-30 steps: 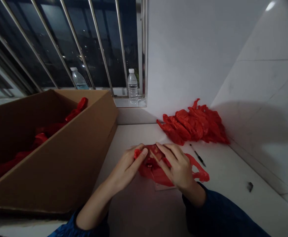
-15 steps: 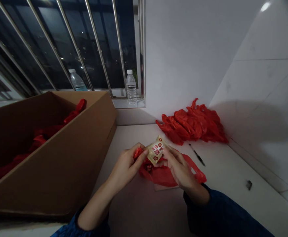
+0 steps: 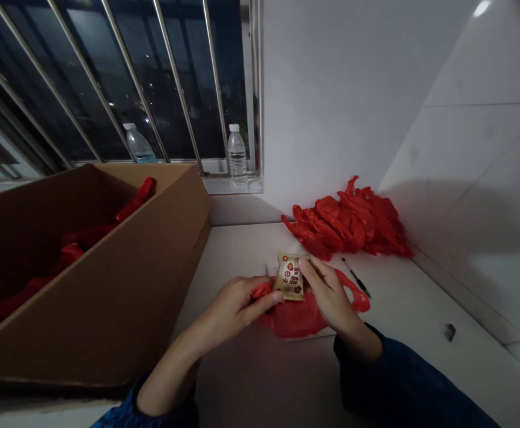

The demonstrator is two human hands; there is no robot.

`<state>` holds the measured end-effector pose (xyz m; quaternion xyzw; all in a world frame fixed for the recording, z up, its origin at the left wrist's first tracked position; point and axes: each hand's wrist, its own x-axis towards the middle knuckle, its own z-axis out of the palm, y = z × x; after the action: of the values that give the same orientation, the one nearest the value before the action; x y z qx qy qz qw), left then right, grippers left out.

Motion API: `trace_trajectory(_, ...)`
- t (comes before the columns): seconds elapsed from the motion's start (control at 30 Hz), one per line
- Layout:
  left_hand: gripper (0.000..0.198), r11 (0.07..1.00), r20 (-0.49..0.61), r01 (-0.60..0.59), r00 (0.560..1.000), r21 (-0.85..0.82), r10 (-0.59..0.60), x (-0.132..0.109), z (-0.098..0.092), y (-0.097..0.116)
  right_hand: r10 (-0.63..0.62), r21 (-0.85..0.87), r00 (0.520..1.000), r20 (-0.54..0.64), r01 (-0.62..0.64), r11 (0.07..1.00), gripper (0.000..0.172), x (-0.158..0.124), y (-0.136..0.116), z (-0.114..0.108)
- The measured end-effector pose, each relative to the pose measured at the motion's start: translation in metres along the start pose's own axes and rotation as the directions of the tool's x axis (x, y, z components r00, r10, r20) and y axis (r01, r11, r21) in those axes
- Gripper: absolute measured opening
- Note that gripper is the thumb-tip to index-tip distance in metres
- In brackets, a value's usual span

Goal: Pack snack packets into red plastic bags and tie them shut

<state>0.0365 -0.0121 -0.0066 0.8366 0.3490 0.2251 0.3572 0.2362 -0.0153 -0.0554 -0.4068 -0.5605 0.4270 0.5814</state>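
A small gold snack packet [image 3: 290, 277] with red flower prints and red lettering is held up over the table. My right hand [image 3: 331, 294] pinches its right side between thumb and fingers. Bunched red plastic is gripped in my left hand [image 3: 230, 306], whose thumb tip reaches the packet's lower left corner. Below the hands a red plastic bag [image 3: 293, 321] lies spread on the table, its handle loop showing at the right. Something flat and pale lies under the bag, mostly hidden.
A deep cardboard box [image 3: 153, 261] with red plastic bags inside stands at the left. Crumpled red bags [image 3: 349, 220] are heaped against the wall. A black pen [image 3: 356, 278] and a small dark object [image 3: 450, 333] lie at right. A clear bottle [image 3: 237, 157] stands on the windowsill.
The packet has turned more upright and moved slightly right and down. My left hand has shifted right and a little lower, and my right hand has moved slightly right.
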Motion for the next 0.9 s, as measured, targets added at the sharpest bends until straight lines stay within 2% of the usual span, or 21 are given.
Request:
trace_trajectory(0.13, 0.032, 0.996, -0.138, 0.037, 0.989, -0.075, -0.048, 0.002, 0.000, -0.001, -0.038, -0.224, 0.978, 0.206, 0.085, 0.971, 0.032, 0.001, -0.010, -0.006)
trace_trajectory(0.2, 0.032, 0.993, -0.190, 0.056, 0.979, -0.105, -0.075, 0.004, 0.003, -0.003, -0.034, -0.241, 0.966, 0.255, 0.097, 0.966, 0.028, -0.001, -0.014, -0.005)
trace_trajectory(0.27, 0.033, 0.988, -0.260, 0.065, 0.960, -0.137, -0.099, 0.006, 0.007, -0.007, -0.018, -0.163, 0.974, 0.226, 0.056, 0.985, 0.024, -0.004, -0.018, -0.003)
trace_trajectory(0.4, 0.033, 0.963, -0.421, 0.054, 0.892, -0.264, -0.165, 0.008, 0.013, -0.009, 0.100, 0.116, 0.970, 0.221, -0.128, 0.985, 0.027, -0.007, -0.016, 0.001)
trace_trajectory(0.47, 0.034, 0.941, -0.425, 0.037, 0.886, -0.337, -0.187, 0.007, 0.014, -0.006, 0.128, 0.208, 0.971, 0.204, -0.171, 0.963, 0.031, -0.006, -0.011, 0.001)
trace_trajectory(0.6, 0.035, 0.904, -0.344, 0.028, 0.919, -0.427, -0.191, 0.007, 0.013, 0.000, 0.088, 0.233, 0.988, 0.129, -0.116, 0.965, 0.025, -0.001, -0.003, -0.003)
trace_trajectory(0.9, 0.032, 0.932, -0.340, 0.044, 0.924, -0.361, -0.176, 0.005, 0.008, -0.003, 0.056, 0.176, 0.994, 0.095, -0.072, 0.982, 0.028, -0.001, -0.007, -0.005)
